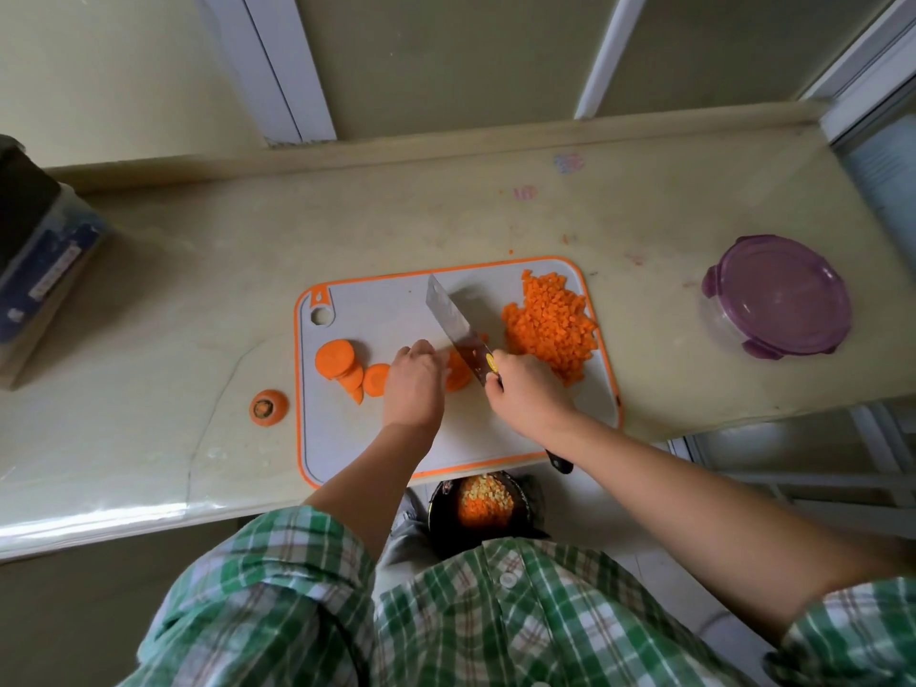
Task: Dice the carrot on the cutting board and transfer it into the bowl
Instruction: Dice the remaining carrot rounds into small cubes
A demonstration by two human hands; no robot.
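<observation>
Head view: a cutting board (347, 438) edged in orange lies on a pale counter (198, 290).
Left hand (415, 389): fingers curled down over a carrot piece (458, 374), pinning it to the board.
Right hand (528, 394): wrapped round the handle of a knife (451, 324), whose blade is angled beside the left fingers.
Slices (342, 361): on the board's left part.
Diced carrot (550, 324): heaped at the board's far right.
Carrot top (267, 408): on the counter, just left of the board.
Bowl (483, 503): below the counter's near edge, holding dice.
Lidded container (775, 295): on the counter, well right of the board.
</observation>
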